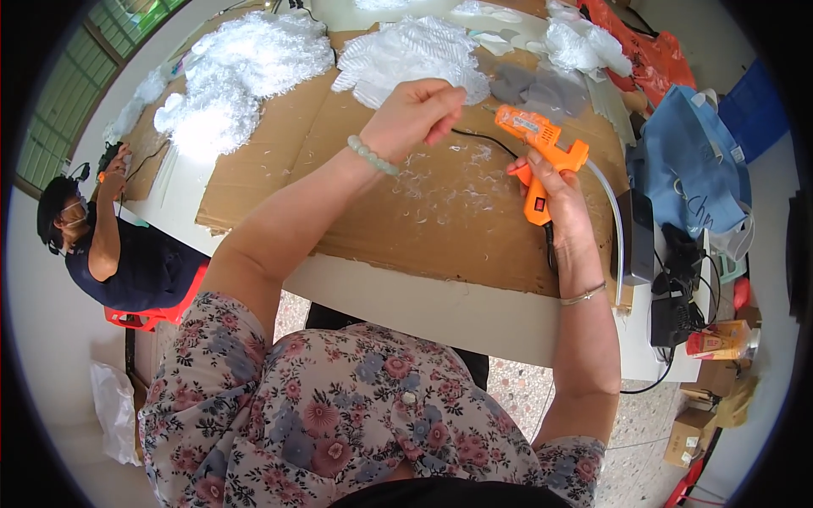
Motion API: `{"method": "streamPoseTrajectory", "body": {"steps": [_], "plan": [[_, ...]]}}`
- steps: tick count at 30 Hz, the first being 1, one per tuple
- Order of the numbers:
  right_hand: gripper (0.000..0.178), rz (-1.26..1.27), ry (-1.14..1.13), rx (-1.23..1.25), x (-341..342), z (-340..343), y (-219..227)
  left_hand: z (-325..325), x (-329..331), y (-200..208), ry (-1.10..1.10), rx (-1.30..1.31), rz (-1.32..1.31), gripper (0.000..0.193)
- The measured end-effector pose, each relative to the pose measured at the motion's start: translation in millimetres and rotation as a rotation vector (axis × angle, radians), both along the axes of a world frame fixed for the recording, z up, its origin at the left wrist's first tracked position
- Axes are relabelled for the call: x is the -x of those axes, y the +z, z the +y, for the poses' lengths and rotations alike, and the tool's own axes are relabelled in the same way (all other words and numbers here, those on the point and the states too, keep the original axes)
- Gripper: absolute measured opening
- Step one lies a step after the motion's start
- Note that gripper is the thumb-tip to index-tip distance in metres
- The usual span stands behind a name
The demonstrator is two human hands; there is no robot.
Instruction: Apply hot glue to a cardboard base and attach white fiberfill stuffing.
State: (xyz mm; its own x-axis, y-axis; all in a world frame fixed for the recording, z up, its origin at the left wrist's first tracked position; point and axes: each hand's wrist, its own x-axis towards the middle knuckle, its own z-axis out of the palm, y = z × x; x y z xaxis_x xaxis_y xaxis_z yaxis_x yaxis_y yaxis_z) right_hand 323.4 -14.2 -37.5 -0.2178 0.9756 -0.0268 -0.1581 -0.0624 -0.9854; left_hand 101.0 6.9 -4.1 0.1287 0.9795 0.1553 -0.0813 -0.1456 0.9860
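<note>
Head view: the right hand (555, 190) is wrapped tight around the grip of an orange glue gun (539, 148), nozzle pointing up and left, body raised just above the brown cardboard sheet (279, 161) that covers the white table (440, 309). The left hand (415, 114) hovers above the cardboard with its fingers curled and tips pinched together; whether anything sits between them cannot be told. A pale bead bracelet (371, 156) circles that wrist. White fluffy fibre piles (246, 68) lie beyond the hands, with loose wisps scattered beneath them. A blue bag (690, 161) stands at the right. Another person (110, 245) works at far left.
</note>
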Motion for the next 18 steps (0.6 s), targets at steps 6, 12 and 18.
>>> {"method": "streamPoseTrajectory", "body": {"steps": [6,12,18], "plan": [[0.025,0.107,-0.023,-0.045,11,-4,11,-27,-11,-17,-0.192,-0.037,0.217,0.028],[0.018,0.034,0.018,-0.099,14,-18,14,-28,-21,-26,-0.240,-0.028,0.224,0.025],[0.028,0.026,0.038,-0.032,17,-21,12,-34,-24,-24,-0.279,-0.048,0.237,0.026]]}}
